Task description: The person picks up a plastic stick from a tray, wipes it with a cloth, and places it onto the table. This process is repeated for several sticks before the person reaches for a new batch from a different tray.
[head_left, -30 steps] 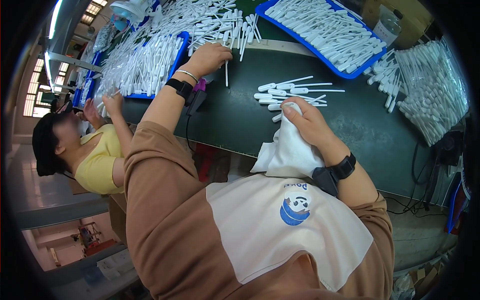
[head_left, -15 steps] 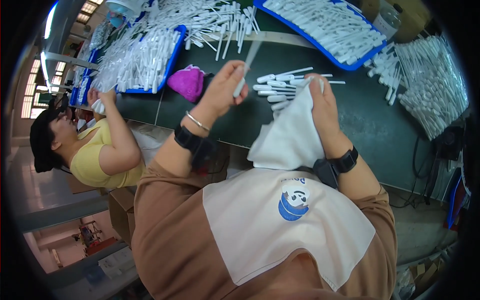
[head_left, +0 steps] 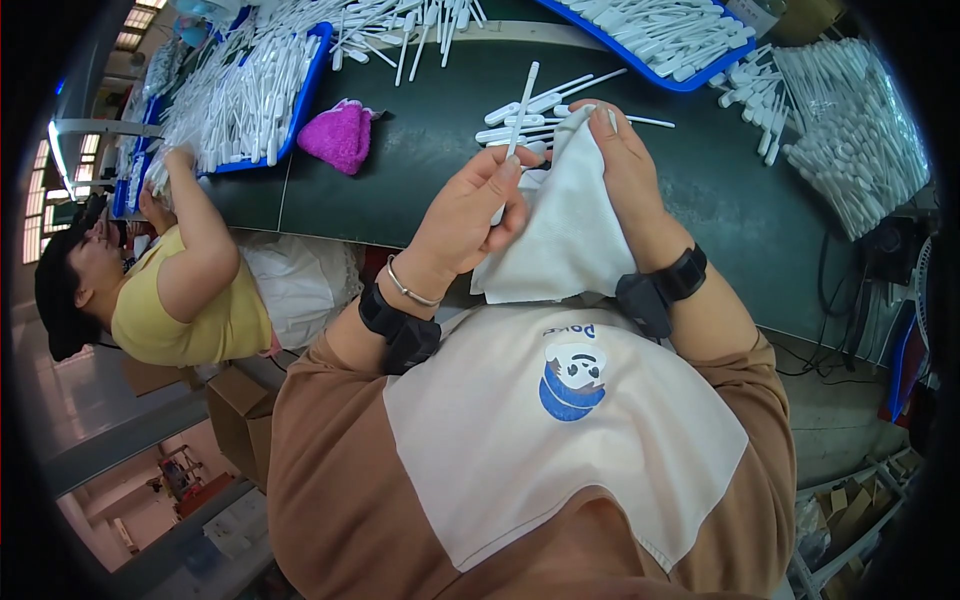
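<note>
At the green table's (head_left: 420,120) near edge, the left hand (head_left: 465,210) pinched a white pipette (head_left: 521,112) between thumb and fingers, stem pointing away, beside the cloth (head_left: 555,235) gripped in the right hand (head_left: 632,170). The pipette looked light, smooth, probably bendy; its bulb, apparently under the fingers, seemed a safer hold than the stem.

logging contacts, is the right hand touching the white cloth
Touching: the head view shows the right hand closed on the upper end of the white cloth.

On table (head_left: 740,215): left tray (head_left: 306,98) | centre loose pipettes (head_left: 502,114) | right bag (head_left: 860,140)
</note>
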Demonstrator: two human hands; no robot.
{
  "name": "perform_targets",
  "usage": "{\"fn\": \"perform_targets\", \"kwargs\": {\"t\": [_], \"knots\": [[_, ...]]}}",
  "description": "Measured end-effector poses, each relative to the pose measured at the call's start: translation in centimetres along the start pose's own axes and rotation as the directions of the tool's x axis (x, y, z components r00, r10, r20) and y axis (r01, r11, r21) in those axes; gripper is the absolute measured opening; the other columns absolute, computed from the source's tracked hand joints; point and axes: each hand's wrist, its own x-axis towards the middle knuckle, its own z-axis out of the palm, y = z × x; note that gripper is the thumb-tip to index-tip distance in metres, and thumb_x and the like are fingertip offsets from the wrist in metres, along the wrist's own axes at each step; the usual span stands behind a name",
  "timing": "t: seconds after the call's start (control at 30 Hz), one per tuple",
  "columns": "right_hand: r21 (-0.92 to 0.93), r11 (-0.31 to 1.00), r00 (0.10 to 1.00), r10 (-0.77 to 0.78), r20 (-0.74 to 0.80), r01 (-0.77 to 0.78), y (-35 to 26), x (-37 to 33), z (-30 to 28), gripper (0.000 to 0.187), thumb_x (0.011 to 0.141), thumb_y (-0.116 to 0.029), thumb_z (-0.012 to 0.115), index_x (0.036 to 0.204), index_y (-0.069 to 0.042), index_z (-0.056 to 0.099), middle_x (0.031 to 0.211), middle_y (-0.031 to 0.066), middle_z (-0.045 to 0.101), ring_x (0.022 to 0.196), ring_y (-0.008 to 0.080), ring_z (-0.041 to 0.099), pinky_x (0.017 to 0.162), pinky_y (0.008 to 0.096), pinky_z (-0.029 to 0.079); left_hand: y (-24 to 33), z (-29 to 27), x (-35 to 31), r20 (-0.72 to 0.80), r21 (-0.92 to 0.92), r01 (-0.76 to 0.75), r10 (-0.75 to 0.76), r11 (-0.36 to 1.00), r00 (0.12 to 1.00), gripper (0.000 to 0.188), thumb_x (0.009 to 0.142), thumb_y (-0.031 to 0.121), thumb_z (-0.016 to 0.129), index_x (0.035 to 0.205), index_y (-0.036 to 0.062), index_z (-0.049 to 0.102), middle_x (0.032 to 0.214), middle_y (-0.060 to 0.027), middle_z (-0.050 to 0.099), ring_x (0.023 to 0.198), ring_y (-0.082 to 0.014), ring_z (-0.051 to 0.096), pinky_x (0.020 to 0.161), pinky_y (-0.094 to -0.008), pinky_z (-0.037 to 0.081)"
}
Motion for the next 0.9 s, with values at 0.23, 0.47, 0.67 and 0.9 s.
{"fn": "perform_targets", "kwargs": {"t": [0.23, 0.47, 0.67, 0.9], "knots": [[0.018, 0.997, 0.997, 0.074, 0.01, -0.074, -0.6, -0.6, 0.6, 0.03, 0.092, -0.029, 0.039, 0.105, -0.004, 0.051, 0.086, 0.0042, 0.054, 0.076, 0.0093, 0.049, 0.07, 0.0228, 0.042, 0.1, -2.1, -0.4, 0.027, -0.146, 0.122, -0.12, 0.982, 0.992, 0.023, 0.093, 0.022, 0.037, 0.103, 0.0039, 0.047, 0.065, -0.0051, 0.048, 0.044, -0.0095, 0.035, 0.042, -0.0205, 0.029], [-0.023, 0.996, 0.995, 0.086, 0.057, -0.085, -0.4, -0.6, 0.2, 0.033, 0.092, -0.036, 0.04, 0.103, -0.008, 0.052, 0.083, 0.004, 0.056, 0.067, 0.0101, 0.055, 0.061, 0.0214, 0.045, 0.1, -1.3, -1.1, 0.2, -0.086, 0.02, -0.003, 0.996, 0.98, 0.023, 0.093, 0.023, 0.038, 0.101, 0.0029, 0.046, 0.068, -0.0037, 0.047, 0.049, -0.0083, 0.036, 0.044, -0.0183, 0.03], [0.178, 0.984, 0.999, 0.026, -0.041, -0.018, -1.2, -1.5, 1.1, 0.034, 0.093, -0.037, 0.036, 0.11, -0.01, 0.047, 0.089, 0.0055, 0.056, 0.068, 0.0111, 0.055, 0.062, 0.0214, 0.046, -2.8, -1.1, 0.7, 0.196, -0.097, 0.111, -0.091, 0.989, 0.976, 0.024, 0.093, 0.022, 0.039, 0.107, 0.0042, 0.046, 0.072, -0.0032, 0.05, 0.052, -0.0067, 0.038, 0.048, -0.017, 0.032], [0.017, 1.0, 0.993, 0.024, 0.113, -0.026, -0.9, -1.9, 1.4, 0.04, 0.094, -0.038, 0.03, 0.125, -0.013, 0.036, 0.1, 0.0068, 0.054, 0.08, 0.0118, 0.054, 0.069, 0.022, 0.046, -3.4, 0.0, 1.8, 0.016, 0.183, -0.186, 0.186, 0.965, 0.982, 0.023, 0.092, 0.02, 0.043, 0.106, 0.0037, 0.05, 0.073, 0.0001, 0.051, 0.056, -0.0039, 0.042, 0.049, -0.0155, 0.033]]}}
